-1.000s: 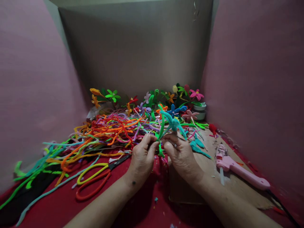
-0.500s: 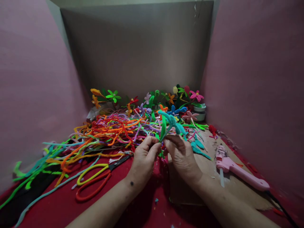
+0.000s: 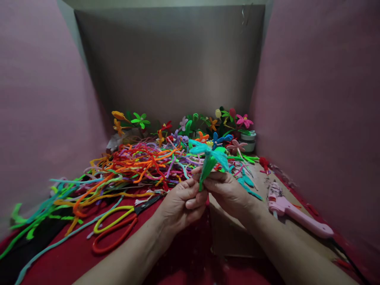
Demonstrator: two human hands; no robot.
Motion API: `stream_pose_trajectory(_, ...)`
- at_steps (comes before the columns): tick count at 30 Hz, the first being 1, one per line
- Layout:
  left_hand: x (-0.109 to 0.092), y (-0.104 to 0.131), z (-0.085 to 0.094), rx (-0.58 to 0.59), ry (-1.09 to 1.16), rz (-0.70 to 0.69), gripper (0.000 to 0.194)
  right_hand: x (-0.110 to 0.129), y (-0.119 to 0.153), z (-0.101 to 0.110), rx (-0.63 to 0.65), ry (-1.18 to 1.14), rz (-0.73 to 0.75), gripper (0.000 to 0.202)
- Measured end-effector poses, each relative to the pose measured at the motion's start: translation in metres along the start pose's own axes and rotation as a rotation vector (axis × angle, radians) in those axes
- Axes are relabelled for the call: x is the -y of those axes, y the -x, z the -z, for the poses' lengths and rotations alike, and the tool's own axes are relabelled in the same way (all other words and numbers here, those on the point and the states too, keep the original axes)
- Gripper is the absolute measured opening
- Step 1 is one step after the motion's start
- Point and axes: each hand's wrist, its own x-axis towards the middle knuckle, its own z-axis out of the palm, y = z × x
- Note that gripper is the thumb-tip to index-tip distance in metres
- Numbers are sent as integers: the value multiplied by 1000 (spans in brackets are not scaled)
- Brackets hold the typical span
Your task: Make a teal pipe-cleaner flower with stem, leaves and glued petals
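A turquoise pipe-cleaner flower (image 3: 218,155) with a green leaf (image 3: 208,166) along its stem is held upright at the middle of the head view. My left hand (image 3: 185,202) is closed on the lower stem, its palm turned partly up. My right hand (image 3: 227,190) pinches the same stem from the right, just under the petals. Both hands' fingertips meet around the stem, and its lower end is partly hidden by them.
A large pile of coloured pipe cleaners (image 3: 139,158) spreads behind and left. Scissors (image 3: 114,225) with yellow and red handles lie left of my hands. A pink glue gun (image 3: 299,215) rests on cardboard (image 3: 234,237) at right. Finished flowers (image 3: 141,120) and a white-rimmed pot (image 3: 247,140) stand at the back.
The flower has turned so its petals spread open toward the top and the leaf faces me. My left hand has rolled palm-up, and both hands have shifted slightly.
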Motion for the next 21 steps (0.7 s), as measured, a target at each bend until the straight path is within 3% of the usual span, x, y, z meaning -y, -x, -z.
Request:
stream_pose_trajectory(4, -1, -1, 6, 59, -27, 59, 9, -4, -1, -2, -89, 25, 57, 17)
stream_pose_trajectory(7, -4, -1, 5, 34, -118, 57, 9, -10, -1, -5, -179, -1, 102, 13)
stream_pose_trajectory(11, -7, -1, 2, -100, -309, -42, 12, -11, 0, -9, -220, 21, 76, 10)
stream_pose_trajectory(15, -6, 0, -5, -220, -511, -192, 12, -4, 1, -13, -290, 142, 153, 5)
stream_pose_trajectory(21, 1, 4, -8, -447, -1067, -460, 7, -2, 5, -19, -421, 371, 190, 8)
